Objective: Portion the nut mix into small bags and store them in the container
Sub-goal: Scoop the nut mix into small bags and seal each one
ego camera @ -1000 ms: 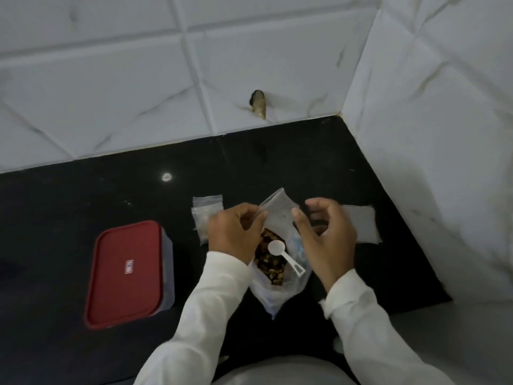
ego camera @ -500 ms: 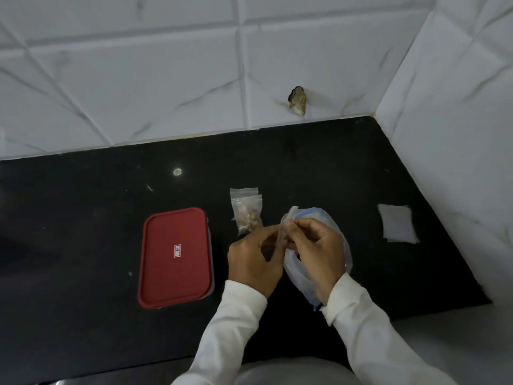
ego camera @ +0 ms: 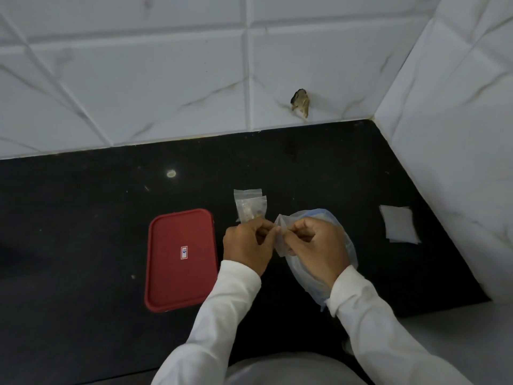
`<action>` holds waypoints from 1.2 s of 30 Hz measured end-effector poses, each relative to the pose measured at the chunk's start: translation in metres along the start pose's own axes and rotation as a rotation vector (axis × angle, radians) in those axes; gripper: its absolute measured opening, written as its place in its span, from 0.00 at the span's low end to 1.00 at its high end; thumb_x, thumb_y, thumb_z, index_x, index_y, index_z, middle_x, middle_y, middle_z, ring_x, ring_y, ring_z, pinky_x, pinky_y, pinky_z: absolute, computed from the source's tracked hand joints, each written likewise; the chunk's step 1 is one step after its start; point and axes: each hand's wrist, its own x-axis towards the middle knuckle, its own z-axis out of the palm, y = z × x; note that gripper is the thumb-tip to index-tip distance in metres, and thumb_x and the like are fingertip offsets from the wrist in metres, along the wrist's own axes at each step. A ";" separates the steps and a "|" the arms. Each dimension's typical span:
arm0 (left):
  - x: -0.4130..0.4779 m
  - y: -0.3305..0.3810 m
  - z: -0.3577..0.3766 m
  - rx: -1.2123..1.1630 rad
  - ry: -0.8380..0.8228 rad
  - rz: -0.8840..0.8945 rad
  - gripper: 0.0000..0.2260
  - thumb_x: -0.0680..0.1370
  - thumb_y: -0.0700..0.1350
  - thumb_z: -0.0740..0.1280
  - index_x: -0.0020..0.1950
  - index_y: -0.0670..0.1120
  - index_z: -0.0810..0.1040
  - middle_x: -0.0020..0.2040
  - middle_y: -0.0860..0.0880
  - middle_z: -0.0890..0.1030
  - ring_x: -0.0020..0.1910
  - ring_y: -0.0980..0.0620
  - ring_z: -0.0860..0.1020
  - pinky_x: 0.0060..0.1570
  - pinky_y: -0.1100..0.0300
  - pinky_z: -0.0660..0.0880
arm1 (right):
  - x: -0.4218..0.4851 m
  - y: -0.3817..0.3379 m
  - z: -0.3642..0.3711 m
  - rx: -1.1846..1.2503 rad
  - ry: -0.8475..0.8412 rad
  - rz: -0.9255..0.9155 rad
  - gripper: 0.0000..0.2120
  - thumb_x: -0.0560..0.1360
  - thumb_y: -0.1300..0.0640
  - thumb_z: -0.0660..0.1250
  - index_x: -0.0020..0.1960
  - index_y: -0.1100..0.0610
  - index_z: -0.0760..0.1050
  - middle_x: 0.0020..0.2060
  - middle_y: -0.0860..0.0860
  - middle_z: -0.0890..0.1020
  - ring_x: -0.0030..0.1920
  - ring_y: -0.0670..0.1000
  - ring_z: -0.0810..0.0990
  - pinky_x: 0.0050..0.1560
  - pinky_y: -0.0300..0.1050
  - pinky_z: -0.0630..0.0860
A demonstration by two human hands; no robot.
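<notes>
Closed red-lidded container [ego camera: 181, 259] left of two filled small bags [ego camera: 249, 207]; crumpled large clear bag [ego camera: 322, 215] just right.

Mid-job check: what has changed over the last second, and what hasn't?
The left hand and right hand have come together and now pinch the clear plastic at the mouth of the large bag; the nuts and scoop seen inside it earlier no longer show. The red-lidded container, small filled bags and white stack stayed put.
</notes>
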 end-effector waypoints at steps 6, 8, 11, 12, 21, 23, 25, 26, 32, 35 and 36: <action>0.001 0.002 -0.006 0.174 0.082 0.086 0.08 0.77 0.47 0.71 0.56 0.49 0.82 0.44 0.52 0.84 0.41 0.57 0.81 0.47 0.63 0.78 | -0.001 -0.009 -0.008 -0.230 0.100 -0.006 0.06 0.73 0.54 0.71 0.40 0.50 0.75 0.34 0.44 0.80 0.37 0.41 0.80 0.43 0.33 0.77; 0.001 0.004 -0.007 0.196 0.128 0.138 0.10 0.77 0.46 0.71 0.57 0.49 0.82 0.43 0.52 0.84 0.40 0.56 0.81 0.45 0.61 0.79 | -0.003 -0.014 -0.008 -0.275 0.118 -0.034 0.06 0.73 0.53 0.72 0.44 0.53 0.76 0.37 0.45 0.81 0.39 0.42 0.80 0.45 0.37 0.78; -0.001 0.012 -0.006 0.198 0.115 0.223 0.11 0.77 0.46 0.70 0.59 0.48 0.81 0.44 0.50 0.84 0.42 0.55 0.81 0.47 0.63 0.77 | -0.004 -0.018 -0.005 -0.314 0.077 -0.042 0.08 0.73 0.51 0.72 0.47 0.51 0.74 0.37 0.43 0.78 0.39 0.43 0.79 0.41 0.36 0.75; -0.002 0.014 -0.005 0.216 0.100 0.251 0.11 0.77 0.46 0.70 0.60 0.48 0.81 0.46 0.49 0.84 0.44 0.54 0.82 0.48 0.63 0.77 | -0.004 -0.017 -0.003 -0.309 0.080 -0.065 0.09 0.72 0.51 0.72 0.48 0.52 0.75 0.36 0.44 0.79 0.38 0.45 0.79 0.40 0.40 0.76; 0.007 0.021 0.001 0.483 -0.106 0.156 0.13 0.79 0.49 0.66 0.64 0.51 0.76 0.55 0.49 0.82 0.54 0.48 0.80 0.55 0.54 0.77 | 0.002 -0.023 0.009 -0.620 -0.012 -0.072 0.09 0.74 0.62 0.63 0.53 0.55 0.73 0.47 0.53 0.79 0.48 0.56 0.78 0.48 0.53 0.77; 0.009 0.021 -0.002 0.498 -0.095 0.130 0.14 0.78 0.51 0.66 0.63 0.52 0.76 0.54 0.50 0.82 0.53 0.49 0.80 0.54 0.54 0.78 | 0.002 -0.027 0.007 -0.646 -0.008 -0.062 0.08 0.76 0.62 0.60 0.54 0.56 0.74 0.48 0.54 0.79 0.48 0.56 0.78 0.49 0.52 0.76; 0.003 0.019 -0.005 0.370 -0.026 0.142 0.14 0.77 0.55 0.66 0.62 0.56 0.77 0.47 0.54 0.82 0.47 0.54 0.80 0.49 0.56 0.79 | 0.006 -0.034 -0.003 -0.669 -0.045 -0.025 0.07 0.78 0.58 0.62 0.55 0.56 0.73 0.49 0.51 0.79 0.51 0.54 0.78 0.53 0.49 0.76; 0.000 0.017 -0.006 0.215 0.016 0.113 0.14 0.77 0.58 0.66 0.61 0.57 0.77 0.45 0.56 0.82 0.44 0.57 0.80 0.48 0.58 0.79 | 0.008 -0.037 -0.009 -0.670 -0.086 0.012 0.08 0.78 0.55 0.64 0.56 0.55 0.72 0.50 0.49 0.77 0.53 0.53 0.78 0.57 0.48 0.74; 0.008 -0.006 0.016 -1.063 -0.097 -0.610 0.19 0.80 0.60 0.59 0.62 0.49 0.79 0.59 0.45 0.81 0.59 0.44 0.79 0.57 0.48 0.77 | 0.005 -0.038 -0.031 -0.412 -0.011 -0.099 0.04 0.76 0.56 0.67 0.51 0.50 0.75 0.40 0.41 0.76 0.42 0.40 0.78 0.41 0.30 0.71; 0.006 -0.006 0.035 -1.362 -0.154 -0.619 0.22 0.80 0.57 0.61 0.67 0.45 0.77 0.62 0.40 0.81 0.61 0.41 0.79 0.58 0.45 0.76 | 0.001 -0.042 -0.032 -0.329 -0.042 -0.106 0.04 0.76 0.57 0.67 0.50 0.50 0.76 0.41 0.42 0.80 0.42 0.41 0.80 0.42 0.32 0.76; 0.005 -0.006 0.040 -1.444 -0.147 -0.605 0.22 0.80 0.55 0.62 0.68 0.44 0.76 0.63 0.39 0.80 0.61 0.40 0.79 0.58 0.44 0.76 | 0.000 -0.042 -0.031 -0.323 -0.055 -0.089 0.04 0.76 0.56 0.67 0.50 0.50 0.77 0.41 0.43 0.80 0.42 0.41 0.80 0.43 0.34 0.77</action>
